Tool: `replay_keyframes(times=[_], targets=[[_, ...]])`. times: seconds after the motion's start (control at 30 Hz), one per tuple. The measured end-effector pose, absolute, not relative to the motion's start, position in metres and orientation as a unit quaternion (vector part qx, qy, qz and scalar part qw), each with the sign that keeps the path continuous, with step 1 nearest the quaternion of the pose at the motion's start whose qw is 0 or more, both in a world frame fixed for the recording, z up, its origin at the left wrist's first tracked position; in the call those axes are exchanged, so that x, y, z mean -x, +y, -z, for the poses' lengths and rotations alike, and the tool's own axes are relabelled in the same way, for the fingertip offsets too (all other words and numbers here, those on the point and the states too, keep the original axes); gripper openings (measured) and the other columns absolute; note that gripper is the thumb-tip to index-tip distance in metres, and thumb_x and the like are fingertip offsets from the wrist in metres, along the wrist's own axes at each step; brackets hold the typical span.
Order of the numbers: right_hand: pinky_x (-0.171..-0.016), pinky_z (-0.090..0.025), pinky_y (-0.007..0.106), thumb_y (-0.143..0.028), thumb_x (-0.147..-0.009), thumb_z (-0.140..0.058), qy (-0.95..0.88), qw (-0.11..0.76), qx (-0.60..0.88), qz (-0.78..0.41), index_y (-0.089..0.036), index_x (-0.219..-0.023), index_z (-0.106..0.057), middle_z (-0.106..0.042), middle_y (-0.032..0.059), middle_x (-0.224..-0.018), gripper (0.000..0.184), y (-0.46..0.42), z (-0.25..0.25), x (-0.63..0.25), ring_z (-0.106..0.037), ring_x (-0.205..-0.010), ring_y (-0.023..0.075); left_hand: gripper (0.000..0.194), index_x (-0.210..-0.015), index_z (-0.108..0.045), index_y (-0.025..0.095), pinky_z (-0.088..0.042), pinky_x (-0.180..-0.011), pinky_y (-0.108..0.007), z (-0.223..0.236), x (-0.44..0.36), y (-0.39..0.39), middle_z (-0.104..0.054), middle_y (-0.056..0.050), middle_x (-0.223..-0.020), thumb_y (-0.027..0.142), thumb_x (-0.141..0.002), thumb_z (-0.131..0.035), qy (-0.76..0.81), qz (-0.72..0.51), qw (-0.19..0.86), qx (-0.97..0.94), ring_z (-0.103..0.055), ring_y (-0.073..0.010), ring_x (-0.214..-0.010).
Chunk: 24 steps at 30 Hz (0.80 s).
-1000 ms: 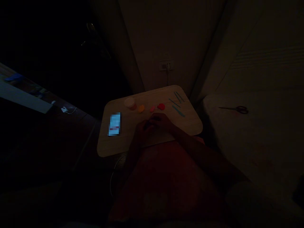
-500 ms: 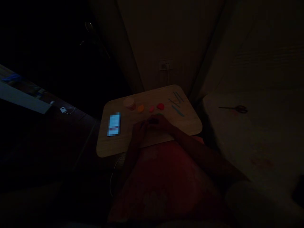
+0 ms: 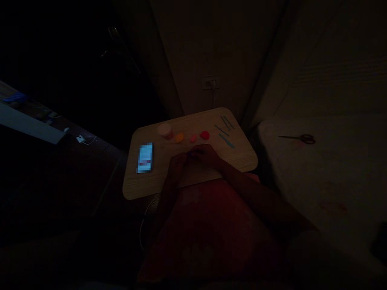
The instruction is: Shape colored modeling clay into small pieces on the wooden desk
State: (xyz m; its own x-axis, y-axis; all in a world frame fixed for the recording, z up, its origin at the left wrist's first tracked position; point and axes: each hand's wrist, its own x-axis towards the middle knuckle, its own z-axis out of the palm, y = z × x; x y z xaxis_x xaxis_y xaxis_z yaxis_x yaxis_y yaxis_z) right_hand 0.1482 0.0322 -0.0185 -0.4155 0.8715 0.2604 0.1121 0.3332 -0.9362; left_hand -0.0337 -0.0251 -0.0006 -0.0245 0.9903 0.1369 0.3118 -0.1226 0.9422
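Observation:
In the dim light my left hand [image 3: 179, 159] and my right hand [image 3: 207, 154] meet over the near half of a small wooden table [image 3: 160, 177]. Both have their fingers bent and pressed together at the tips. A small dark bit seems to sit between them, too dark to name. Just beyond the fingers lie an orange lump [image 3: 179, 137], a pink lump [image 3: 193, 138] and a red lump [image 3: 204, 135], like modelling clay. To the right of these rest a teal plastic knife [image 3: 226, 141] and several thin teal sticks [image 3: 227, 123].
A lidded tub [image 3: 165, 131] stands at the table's back left, with a lit phone [image 3: 145, 158] nearer the left edge. Scissors [image 3: 302, 139] lie on a pale surface at right. A wall socket [image 3: 211, 83] with a plugged-in cord is behind the table.
My right hand has shifted slightly up over the table, and the green lump that showed beyond it is now hidden. The fingers of both hands have moved a little against each other.

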Motion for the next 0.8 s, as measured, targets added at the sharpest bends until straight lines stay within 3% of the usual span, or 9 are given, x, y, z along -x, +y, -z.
replay_keyframes(times=[0.13,0.3,0.47,0.57,0.8], targets=[[-0.092,-0.055,0.037,-0.028,-0.09,-0.063,-0.726,0.404,0.336,-0.443,-0.019,-0.105,-0.081,-0.08,0.0076,-0.105,0.025,0.034,0.02,-0.147,-0.073,-0.097,0.0242,0.034,-0.07,-0.056,0.019,-0.04,-0.062,-0.026,-0.004,0.029,-0.025,-0.055,0.002,-0.067,0.047,-0.081,-0.072,0.564,-0.436,0.314,-0.627,-0.05,-0.0139,-0.066],[-0.107,-0.051,0.043,-0.024,-0.093,-0.055,-0.73,0.412,0.301,-0.455,-0.02,-0.127,-0.074,-0.075,0.0088,-0.126,0.039,0.036,0.023,-0.148,-0.07,-0.116,0.0255,0.033,-0.086,-0.052,0.021,-0.038,-0.064,-0.025,-0.002,0.027,-0.023,-0.055,0.004,-0.074,0.042,-0.081,-0.076,0.612,-0.428,0.262,-0.612,-0.049,-0.0135,-0.068],[-0.101,-0.056,0.042,-0.029,-0.089,-0.066,-0.688,0.419,0.273,-0.526,-0.02,-0.146,-0.058,-0.074,0.0112,-0.126,0.058,0.035,0.027,-0.147,-0.07,-0.115,0.0261,0.028,-0.099,-0.049,0.023,-0.044,-0.07,-0.027,0.003,0.029,-0.022,-0.061,0.001,-0.085,0.041,-0.089,-0.068,0.61,-0.434,0.284,-0.6,-0.057,-0.0158,-0.076],[-0.093,-0.059,0.039,-0.032,-0.087,-0.07,-0.655,0.427,0.268,-0.563,-0.02,-0.141,-0.06,-0.075,0.0109,-0.12,0.056,0.036,0.031,-0.145,-0.072,-0.106,0.0247,0.027,-0.103,-0.05,0.023,-0.046,-0.074,-0.028,0.004,0.031,-0.022,-0.063,-0.001,-0.09,0.042,-0.092,-0.065,0.596,-0.436,0.289,-0.609,-0.06,-0.017,-0.081],[-0.09,-0.056,0.035,-0.027,-0.089,-0.066,-0.665,0.443,0.315,-0.512,-0.018,-0.109,-0.073,-0.077,0.0082,-0.107,0.024,0.039,0.032,-0.142,-0.071,-0.097,0.0202,0.033,-0.109,-0.056,0.021,-0.049,-0.079,-0.032,0.008,0.035,-0.022,-0.068,-0.005,-0.098,0.052,-0.102,-0.046,0.543,-0.464,0.307,-0.629,-0.064,-0.0197,-0.087]])
